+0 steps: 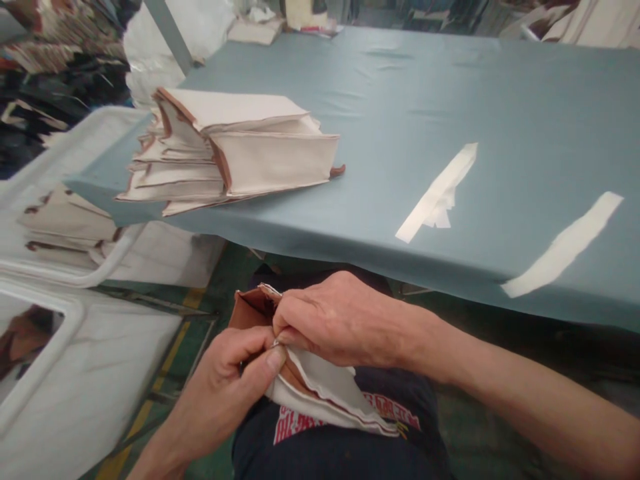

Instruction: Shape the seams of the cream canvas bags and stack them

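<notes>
1. The table (450, 100), covered in a blue-grey sheet, fills the upper part of the view.
2. The fabric piece (325, 393), cream with brown trim, is off the table. It lies below the table's near edge, on the person's lap.
3. The left hand (225, 387) is also below that near edge, with thumb and fingers pinched closed on the piece's upper edge.
4. The right hand (335, 320) sits just under the table's near edge. Its fingertips are clamped on the same edge of the piece and touch the left thumb.
5. A stack of similar pieces (225, 150) lies on the table's near left corner.
6. One pale strip (437, 193) lies flat on the table right of the stack and well apart from it. A second pale strip (563, 243) lies further right, reaching the near edge.
7. A white cart (75, 200) stands beside the table's left end, with more pieces inside.
</notes>
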Available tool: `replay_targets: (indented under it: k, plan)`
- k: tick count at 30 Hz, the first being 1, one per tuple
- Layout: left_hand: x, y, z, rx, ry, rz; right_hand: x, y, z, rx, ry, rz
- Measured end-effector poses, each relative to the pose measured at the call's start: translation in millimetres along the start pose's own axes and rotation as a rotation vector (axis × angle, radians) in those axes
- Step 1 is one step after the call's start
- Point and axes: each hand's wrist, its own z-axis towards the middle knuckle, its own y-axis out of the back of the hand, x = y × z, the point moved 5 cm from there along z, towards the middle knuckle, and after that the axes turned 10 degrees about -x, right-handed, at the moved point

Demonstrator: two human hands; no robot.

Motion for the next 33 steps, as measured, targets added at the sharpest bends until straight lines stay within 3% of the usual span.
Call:
replay_targets:
  k: [6,9,13,17,24,29,33]
  plan:
    - [10,-1.4,-1,0.102,0.098,-0.014,-2,4,18,0.126,-0.022,0.005]
    - [5,1.7,2,0.0,0.053,0.083,-8,11,19,-0.086,-0.088,0.229]
    - [-9,1.1,5,-0.157,-0.068,0.149,-14,15,-4,-0.465,-0.401,0.531]
    - [-12,-6.3,8,-0.247,-0.141,0.193,-4,-3,-38,-0.601,-0.653,0.423]
    - [6,-29.4,6,-0.372,-0.079,0.114,3,-51,-58,-0.612,-0.696,0.205]
    - [17,-37.4,0,-0.466,0.016,0.057,3,-61,-64,-0.53,-0.675,0.157]
    - [36,-46.4,-1,-0.512,0.192,-0.077,3,-64,-74,-0.523,-0.655,0.152]
